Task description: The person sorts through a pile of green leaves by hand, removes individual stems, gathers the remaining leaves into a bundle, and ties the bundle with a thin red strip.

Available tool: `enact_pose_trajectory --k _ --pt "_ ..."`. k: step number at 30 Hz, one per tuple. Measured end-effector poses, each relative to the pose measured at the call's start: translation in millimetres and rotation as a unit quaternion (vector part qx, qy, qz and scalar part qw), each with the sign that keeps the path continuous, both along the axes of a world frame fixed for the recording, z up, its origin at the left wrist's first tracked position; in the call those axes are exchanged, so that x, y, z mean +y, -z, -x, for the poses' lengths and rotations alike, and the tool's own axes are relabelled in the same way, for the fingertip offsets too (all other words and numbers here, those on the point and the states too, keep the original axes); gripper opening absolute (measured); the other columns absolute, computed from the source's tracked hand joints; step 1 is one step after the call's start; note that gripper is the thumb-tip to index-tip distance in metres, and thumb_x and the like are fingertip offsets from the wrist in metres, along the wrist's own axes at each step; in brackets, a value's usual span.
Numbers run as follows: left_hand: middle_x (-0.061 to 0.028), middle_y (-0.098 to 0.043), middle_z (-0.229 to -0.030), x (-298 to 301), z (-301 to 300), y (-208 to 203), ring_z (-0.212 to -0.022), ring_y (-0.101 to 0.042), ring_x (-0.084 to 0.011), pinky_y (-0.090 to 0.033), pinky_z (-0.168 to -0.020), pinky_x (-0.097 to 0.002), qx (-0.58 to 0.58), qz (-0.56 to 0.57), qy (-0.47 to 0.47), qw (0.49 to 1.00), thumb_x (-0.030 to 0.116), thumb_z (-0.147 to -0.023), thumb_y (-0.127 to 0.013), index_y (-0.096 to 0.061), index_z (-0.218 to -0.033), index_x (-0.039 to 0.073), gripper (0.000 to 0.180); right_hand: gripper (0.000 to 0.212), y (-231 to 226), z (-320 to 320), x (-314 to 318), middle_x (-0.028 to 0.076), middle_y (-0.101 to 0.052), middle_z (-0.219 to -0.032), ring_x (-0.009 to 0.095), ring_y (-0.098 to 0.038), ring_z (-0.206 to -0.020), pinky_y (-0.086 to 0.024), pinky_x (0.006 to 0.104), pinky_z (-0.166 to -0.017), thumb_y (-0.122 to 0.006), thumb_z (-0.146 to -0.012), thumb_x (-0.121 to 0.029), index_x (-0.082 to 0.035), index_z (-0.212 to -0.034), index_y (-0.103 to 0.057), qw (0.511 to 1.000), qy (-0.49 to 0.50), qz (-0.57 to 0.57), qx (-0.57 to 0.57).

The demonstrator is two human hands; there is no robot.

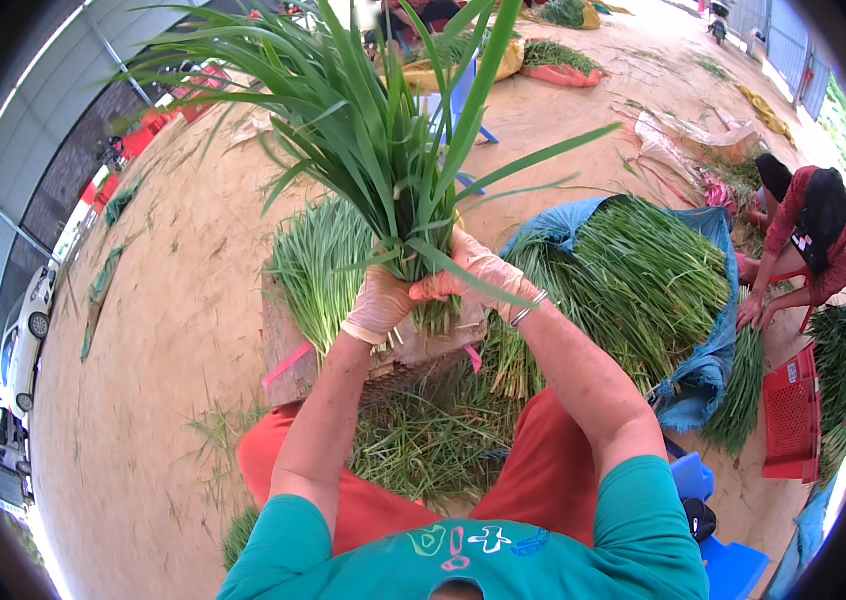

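Upright in front of me stands a large bunch of garlic chives (398, 170), its long flat leaves fanning out at the top. My left hand (380, 303), in a thin pale glove, is closed round the lower part of the bunch. From the other side my right hand (475, 270), also gloved, grips it, with the fingers of both hands meeting at the stems. Below them lies a low wooden board (398, 368) with a pink strap showing at its edges. Another heap of chives (318, 262) rests on the board, left of my hands.
To the right, a big pile of chives (643, 280) lies on a blue woven sheet (711, 350). A co-worker (808, 230) bends over chives beside a red crate (791, 415). Loose trimmings (433, 430) cover the ground between my knees. A blue plastic stool (733, 568) stands at lower right.
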State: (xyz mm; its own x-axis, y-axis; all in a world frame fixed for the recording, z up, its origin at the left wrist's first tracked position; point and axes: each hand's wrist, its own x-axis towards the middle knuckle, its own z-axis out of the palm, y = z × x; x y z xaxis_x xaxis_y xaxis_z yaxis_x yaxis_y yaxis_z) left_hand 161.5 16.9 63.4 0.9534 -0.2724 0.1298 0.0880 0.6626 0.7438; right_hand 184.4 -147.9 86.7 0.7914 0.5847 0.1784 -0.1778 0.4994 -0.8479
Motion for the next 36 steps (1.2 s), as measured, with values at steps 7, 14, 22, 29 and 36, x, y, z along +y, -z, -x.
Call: enact_pose_trajectory --k 7,14,22,29,36 --pt "-0.0072 -0.059 -0.128 5 -2 -5 -0.113 -0.058 -0.0183 -0.054 -0.09 -0.0352 -0.091 -0.192 -0.036 0.976 0.002 -0.08 -0.077 -0.047 -0.13 0.007 0.059 0.068 -14 1 -2 0.003 -0.064 -0.113 0.012 -0.054 -0.106 -0.05 0.0301 -0.091 -0.084 -0.066 0.006 -0.008 -0.126 -0.053 0.99 0.025 0.12 -0.065" --pt "-0.0079 -0.049 -0.139 -5 7 -13 -0.121 -0.053 -0.0241 -0.051 -0.097 -0.0466 -0.074 -0.192 0.022 0.978 0.02 -0.095 -0.059 -0.039 -0.138 0.011 0.048 0.085 -16 -7 -10 0.008 -0.065 -0.092 0.017 -0.064 -0.066 -0.054 0.0331 -0.052 -0.09 -0.059 0.001 -0.007 -0.129 -0.043 0.979 0.049 0.167 -0.109" --pt "-0.0107 -0.05 -0.139 -34 -7 -17 -0.125 -0.05 -0.0225 -0.041 -0.109 -0.0393 -0.216 -0.482 -0.006 0.849 0.003 -0.08 -0.07 -0.038 -0.14 0.002 0.068 0.063 -5 14 0 0.0 -0.067 -0.106 0.011 -0.061 -0.093 -0.053 0.0292 -0.081 -0.087 -0.066 -0.005 -0.004 -0.121 -0.057 0.944 0.3 0.073 -0.116" --pt "-0.0224 -0.035 -0.145 -53 30 1 -0.132 -0.035 -0.0258 -0.032 -0.11 -0.0333 -0.273 -0.566 -0.071 0.775 0.006 -0.062 -0.088 -0.009 -0.153 -0.003 0.121 0.022 12 18 -52 0.012 -0.072 -0.098 0.022 -0.069 -0.086 -0.056 0.0356 -0.079 -0.07 -0.081 0.001 0.002 -0.104 -0.069 0.928 0.366 -0.037 -0.068" --pt "-0.0186 -0.066 -0.104 6 55 76 -0.092 -0.063 -0.0258 -0.049 -0.084 -0.0332 -0.152 -0.601 -0.025 0.784 0.012 -0.072 -0.083 -0.058 -0.123 0.002 0.058 0.032 32 6 -108 0.017 -0.065 -0.115 0.032 -0.062 -0.107 -0.05 0.046 -0.096 -0.069 -0.085 -0.01 0.0 -0.115 -0.061 0.92 0.327 -0.172 0.13"
